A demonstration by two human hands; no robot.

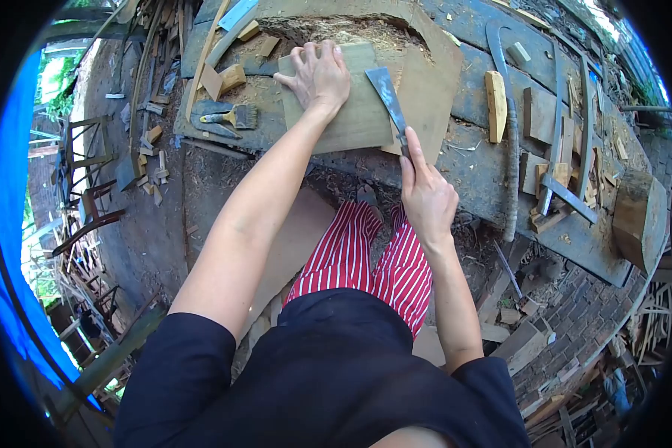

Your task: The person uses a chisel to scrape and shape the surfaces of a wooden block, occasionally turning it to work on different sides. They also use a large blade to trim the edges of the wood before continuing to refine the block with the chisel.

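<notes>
My left hand (319,76) lies flat with spread fingers on a thin, pale wooden board (360,119), near its upper left corner. In my right hand (430,198) is the handle of a broad-bladed knife (386,95). Its grey blade slants up and left, overlapping the right part of the board, and widens toward a squared tip. Under and beside this board is a larger brown sheet (434,93) with a ragged, gouged hollow behind my left hand. The near edge of the pale board reaches the front edge of the workbench (470,168).
A paintbrush (239,116) and small wood offcuts (232,78) lie left of the board. On the right are a long-handled sickle (511,142), a pale wood piece (495,108), metal bars and several blocks. A large timber block (639,216) stands at the far right end.
</notes>
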